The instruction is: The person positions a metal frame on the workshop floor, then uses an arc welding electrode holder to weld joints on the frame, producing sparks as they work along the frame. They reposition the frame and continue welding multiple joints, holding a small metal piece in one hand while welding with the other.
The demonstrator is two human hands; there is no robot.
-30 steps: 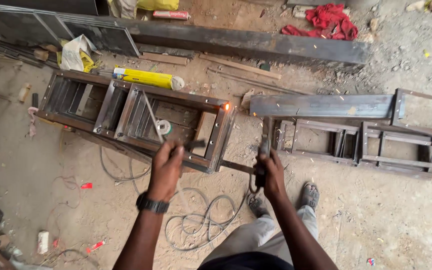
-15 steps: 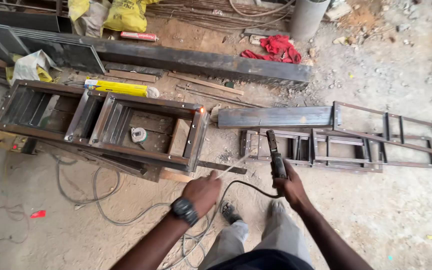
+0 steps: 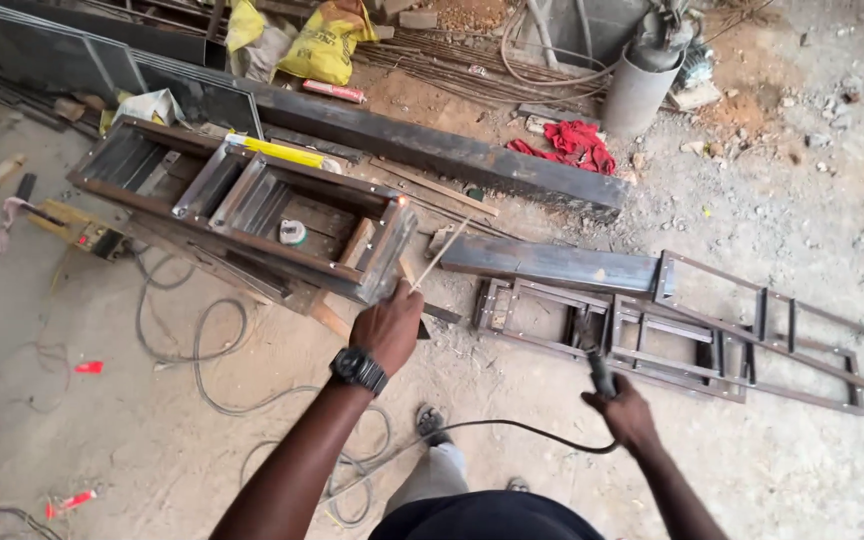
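My left hand [image 3: 389, 327], with a black wristwatch [image 3: 358, 369] on the wrist, grips a thin welding rod [image 3: 442, 252] that points up and to the right. It hovers just off the near right corner of a rusty steel box frame [image 3: 242, 200]. A small orange glow [image 3: 402, 201] shows on that corner. My right hand [image 3: 624, 410] holds a black electrode holder [image 3: 597, 365] by its handle, with a black cable [image 3: 492, 430] trailing left. The holder is over a flat steel ladder frame [image 3: 712, 330] lying on the ground.
A long steel beam [image 3: 432, 150] lies behind the box frame, with a red rag [image 3: 574, 140] and a grey cylinder [image 3: 640, 90] beyond it. A yellow level [image 3: 277, 151] rests on the frame. Loose cables [image 3: 202, 360] coil on the concrete at left. My foot [image 3: 430, 422] is below.
My view has shifted left and up. My left hand has risen from near my waist to the box frame's corner, now holding a rod. My right hand has dropped lower to the right.
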